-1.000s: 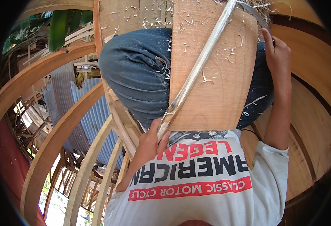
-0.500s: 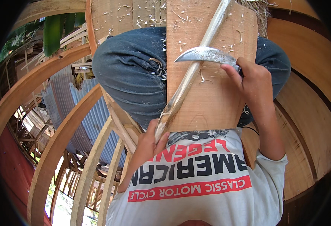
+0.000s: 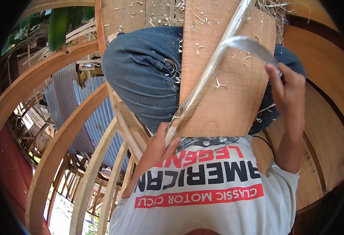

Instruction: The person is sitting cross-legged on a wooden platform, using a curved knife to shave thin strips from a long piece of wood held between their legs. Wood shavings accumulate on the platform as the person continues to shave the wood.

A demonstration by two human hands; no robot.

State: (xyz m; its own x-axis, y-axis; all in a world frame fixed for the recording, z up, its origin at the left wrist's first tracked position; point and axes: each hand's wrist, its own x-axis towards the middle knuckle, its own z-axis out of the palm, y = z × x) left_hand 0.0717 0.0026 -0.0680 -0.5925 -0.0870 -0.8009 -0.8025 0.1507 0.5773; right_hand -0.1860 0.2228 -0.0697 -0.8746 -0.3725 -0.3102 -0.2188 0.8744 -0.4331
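Note:
A long, pale stick (image 3: 208, 74), partly brown near its lower end, slants up and right across a flat wooden board (image 3: 219, 111) on my lap. My left hand (image 3: 156, 147) is closed round the stick's near end, close to my shirt. In my right hand (image 3: 291, 92) is a curved knife (image 3: 251, 46) with a sickle-like blade, slightly blurred. Its tip reaches the stick's upper part, while the rest of the blade hangs over the board. The knife's handle is mostly hidden inside my fingers.
Thin curled shavings (image 3: 198, 47) lie on the board, my jeans (image 3: 142, 78) and the planks beyond. Curved wooden rails (image 3: 68, 129) stand on the left, with corrugated metal sheets (image 3: 101, 113) below. Wide wooden slats (image 3: 317, 102) curve round the right side. Dry fibres (image 3: 272, 11) sit at the far right.
My right hand has moved right with the knife, drawing the blade from across the stick until only its tip is there. My left hand keeps its hold. The view has shifted slightly.

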